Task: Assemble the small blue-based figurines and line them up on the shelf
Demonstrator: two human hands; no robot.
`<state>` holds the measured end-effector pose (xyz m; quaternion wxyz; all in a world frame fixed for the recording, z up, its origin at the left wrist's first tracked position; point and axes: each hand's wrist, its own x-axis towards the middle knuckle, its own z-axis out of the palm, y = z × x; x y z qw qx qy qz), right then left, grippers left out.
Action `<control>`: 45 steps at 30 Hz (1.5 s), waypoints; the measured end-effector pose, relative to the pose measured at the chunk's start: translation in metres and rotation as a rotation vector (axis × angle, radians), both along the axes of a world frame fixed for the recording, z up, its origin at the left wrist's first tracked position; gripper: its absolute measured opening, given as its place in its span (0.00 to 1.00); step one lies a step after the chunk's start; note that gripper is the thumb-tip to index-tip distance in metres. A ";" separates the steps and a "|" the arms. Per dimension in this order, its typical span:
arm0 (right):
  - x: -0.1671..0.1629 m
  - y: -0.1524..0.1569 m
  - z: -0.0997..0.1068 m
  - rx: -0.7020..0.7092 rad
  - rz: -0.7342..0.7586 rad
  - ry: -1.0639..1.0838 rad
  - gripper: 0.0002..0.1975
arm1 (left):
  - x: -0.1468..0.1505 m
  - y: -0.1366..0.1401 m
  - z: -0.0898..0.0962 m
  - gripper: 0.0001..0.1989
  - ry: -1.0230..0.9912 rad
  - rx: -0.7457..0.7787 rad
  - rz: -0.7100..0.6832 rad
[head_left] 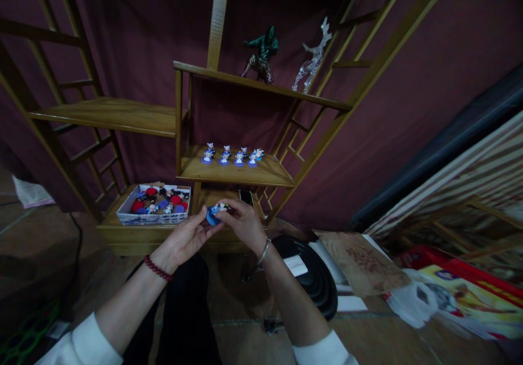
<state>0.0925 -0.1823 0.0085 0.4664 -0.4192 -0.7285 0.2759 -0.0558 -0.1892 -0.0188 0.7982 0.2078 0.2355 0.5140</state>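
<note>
Between my hands is a small figurine (pixel 216 212) on a blue round base, held in front of the lower shelf. My left hand (pixel 190 239) grips the base side with thumb and fingers. The fingers of my right hand (pixel 244 223) pinch the figurine from the other side. Several similar small figurines (pixel 224 157) with purple bases stand in rows on the middle shelf (pixel 237 175). At the left, an open box (pixel 153 219) holds more figurines and loose red and purple round bases.
A dark green figure (pixel 263 54) and a clear deer ornament (pixel 312 62) stand on the upper shelf. A dark phone-like object (pixel 246 196) lies behind my right hand. On the floor at the right are a black round object (pixel 318 283), brown paper (pixel 362 261) and a plastic bag (pixel 412 299).
</note>
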 end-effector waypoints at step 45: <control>0.000 -0.013 -0.009 0.056 -0.024 -0.441 0.09 | 0.005 -0.012 -0.003 0.12 -0.050 -0.195 -0.064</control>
